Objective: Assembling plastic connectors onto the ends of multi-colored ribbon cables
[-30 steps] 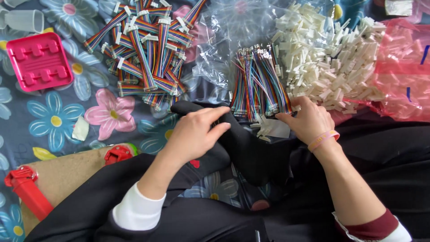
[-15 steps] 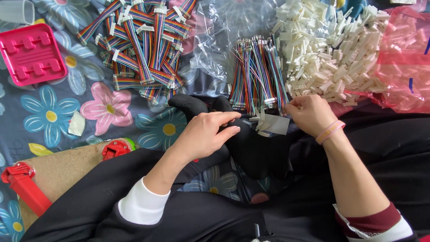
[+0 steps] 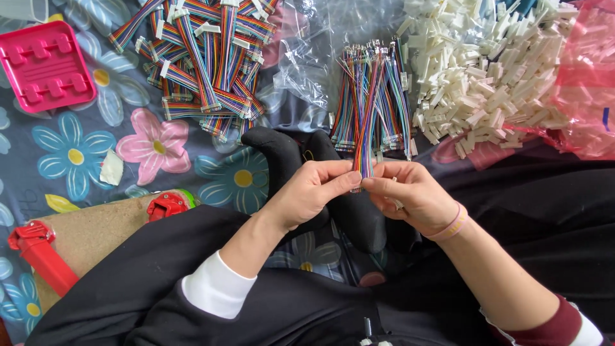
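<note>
Hands meet at the middle of the frame, just below a loose bundle of rainbow ribbon cables (image 3: 371,106) that lies on the flowered cloth (image 3: 77,154). One ribbon cable strip (image 3: 366,138) runs up from between them towards that bundle; its lower end is pinched between the thumb and forefinger of the left hand (image 3: 307,192), whose fingertips (image 3: 351,179) are pressed together on it. The right hand (image 3: 413,195) comes in from the lower right with a pink band at the wrist; its thumb and forefinger close on the same end of the strip, touching the left fingertips, while its other fingers curl under and seem to cup something pale that is too hidden to make out. Both hands rest over two black socked feet (image 3: 282,154). At the top centre-left lies a heap of finished cables with white ends (image 3: 205,57); at the upper right, a pile of white plastic connectors (image 3: 487,70) beside a pink bag (image 3: 586,83). A pink moulded tray (image 3: 45,64) sits in the upper left, and a red-handled tool (image 3: 38,253) lies on a board at lower left.
</note>
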